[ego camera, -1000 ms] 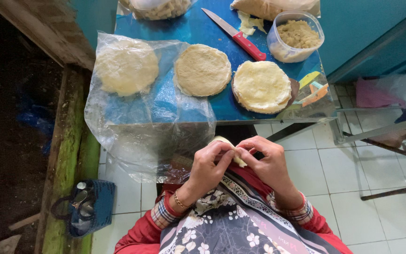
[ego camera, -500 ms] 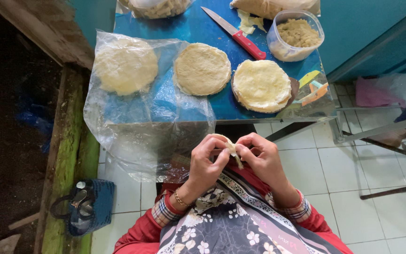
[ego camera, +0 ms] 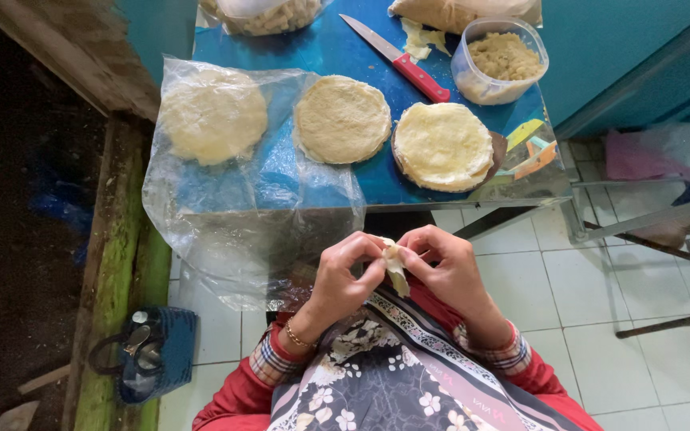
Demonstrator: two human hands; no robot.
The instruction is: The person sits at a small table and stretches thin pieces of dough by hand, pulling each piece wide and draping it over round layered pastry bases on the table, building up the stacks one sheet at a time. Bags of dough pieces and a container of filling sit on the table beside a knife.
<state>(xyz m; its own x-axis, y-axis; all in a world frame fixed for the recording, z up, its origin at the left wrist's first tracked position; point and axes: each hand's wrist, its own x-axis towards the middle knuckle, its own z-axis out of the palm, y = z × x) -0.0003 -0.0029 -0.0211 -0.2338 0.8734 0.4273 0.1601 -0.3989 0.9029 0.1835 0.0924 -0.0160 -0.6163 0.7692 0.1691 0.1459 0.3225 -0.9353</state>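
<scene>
1. White floor tiles (ego camera: 584, 319) are spreading under a blue worktop (ego camera: 321, 56), with a dark strip of ground and a mossy green wooden beam (ego camera: 113, 263) running along the left side.
2. Across the worktop's near-left part, a clear plastic sheet (ego camera: 225, 231) is lying and hanging over the front edge toward the person's lap.
3. Three round, pale flat wrappers are sitting in a row: one on the plastic at the left (ego camera: 213, 114), one in the middle (ego camera: 342, 119), and a stack on a dark plate at the right (ego camera: 442, 145). All three look untouched, so plenty of work seems to be waiting.
4. Farther back, a clear tub of crumbly brownish filling (ego camera: 498, 57) is standing well filled, a red-handled knife (ego camera: 397, 57) is lying just beside it, and a bag of pale pieces (ego camera: 269, 14) is showing at the far edge.
5. On the floor at the left, a small blue basket bag (ego camera: 149, 355) is resting against the beam.
6. Below the worktop, over the lap, the left hand (ego camera: 341, 279) and the right hand (ego camera: 449, 267) are meeting, fingers closed and pinching a small pale dough piece (ego camera: 395, 267) between them.
7. That piece appears folded and partly shaped, so I judge this one to be mid-forming, not finished.
</scene>
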